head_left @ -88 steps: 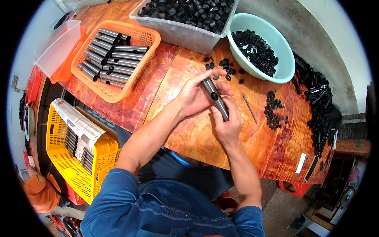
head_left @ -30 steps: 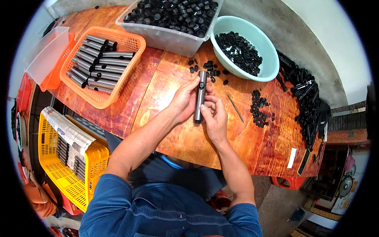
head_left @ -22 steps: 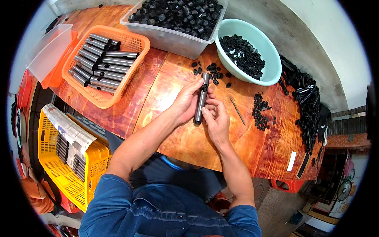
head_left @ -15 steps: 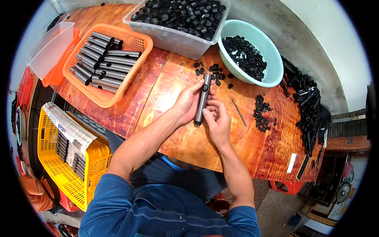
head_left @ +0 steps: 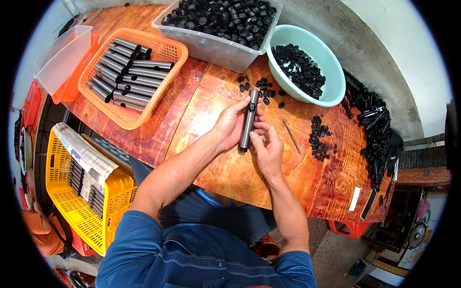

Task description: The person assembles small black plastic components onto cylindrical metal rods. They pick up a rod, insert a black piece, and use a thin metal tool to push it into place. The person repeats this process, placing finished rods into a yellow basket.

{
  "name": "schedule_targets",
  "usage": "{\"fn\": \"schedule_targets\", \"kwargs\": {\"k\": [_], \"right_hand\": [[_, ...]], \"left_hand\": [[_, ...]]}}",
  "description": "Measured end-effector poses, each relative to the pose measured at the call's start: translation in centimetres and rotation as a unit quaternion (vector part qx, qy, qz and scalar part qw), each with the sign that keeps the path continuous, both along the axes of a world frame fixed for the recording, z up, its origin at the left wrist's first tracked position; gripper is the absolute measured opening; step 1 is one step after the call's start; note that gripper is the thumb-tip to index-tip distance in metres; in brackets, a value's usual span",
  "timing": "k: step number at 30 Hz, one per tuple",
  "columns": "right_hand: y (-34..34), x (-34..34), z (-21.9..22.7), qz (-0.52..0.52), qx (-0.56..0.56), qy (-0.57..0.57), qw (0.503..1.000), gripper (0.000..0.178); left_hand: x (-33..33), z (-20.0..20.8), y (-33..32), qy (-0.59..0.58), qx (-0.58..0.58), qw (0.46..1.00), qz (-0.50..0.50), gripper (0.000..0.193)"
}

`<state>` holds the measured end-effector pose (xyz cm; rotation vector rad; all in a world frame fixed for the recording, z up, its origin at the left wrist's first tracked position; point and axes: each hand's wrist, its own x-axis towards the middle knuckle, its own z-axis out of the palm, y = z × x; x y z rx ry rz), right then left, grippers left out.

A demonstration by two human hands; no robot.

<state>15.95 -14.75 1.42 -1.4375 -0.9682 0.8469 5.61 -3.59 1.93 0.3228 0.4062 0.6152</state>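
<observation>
A grey metal tube [head_left: 247,128] with a black end and a black piece set in a hole near its top stands tilted between my hands above the table. My left hand [head_left: 229,124] grips it along the left side, with fingertips coming round from behind. My right hand [head_left: 267,146] holds its lower right part, the thumb along the tube and the fingers curled. Just beyond the tube, small black plastic pieces [head_left: 263,85] lie scattered. Right of my right hand is a thin metal rod [head_left: 291,136], and further right a cluster of tiny black parts [head_left: 319,139].
An orange basket [head_left: 133,121] of similar tubes stands at the left. Behind are a clear bin [head_left: 216,54] of black caps and a pale green bowl [head_left: 334,91] of small black parts. A black pile [head_left: 374,125] lines the right edge. A yellow crate [head_left: 77,230] sits lower left.
Almost nothing differs. The whole view has shifted very slightly, and both hands keep their hold on the tube.
</observation>
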Motion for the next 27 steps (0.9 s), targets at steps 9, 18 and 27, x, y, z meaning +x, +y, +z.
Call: {"fn": "schedule_targets", "kwargs": {"k": [9,18,27], "right_hand": [[-0.2,0.5,-0.1,0.015,-0.02,-0.042,0.999,0.022],[0.0,1.5,0.4,-0.061,0.025,-0.127,0.99,0.012],[-1.3,6.3,4.1,-0.179,-0.155,-0.465,0.853,0.019]], "left_hand": [[0.1,-0.4,0.1,-0.006,-0.012,1.0,0.006,0.035],[0.1,-0.5,0.2,-0.017,-0.009,1.0,0.013,0.035],[0.2,-0.4,0.4,-0.036,-0.033,0.999,0.0,0.039]]}}
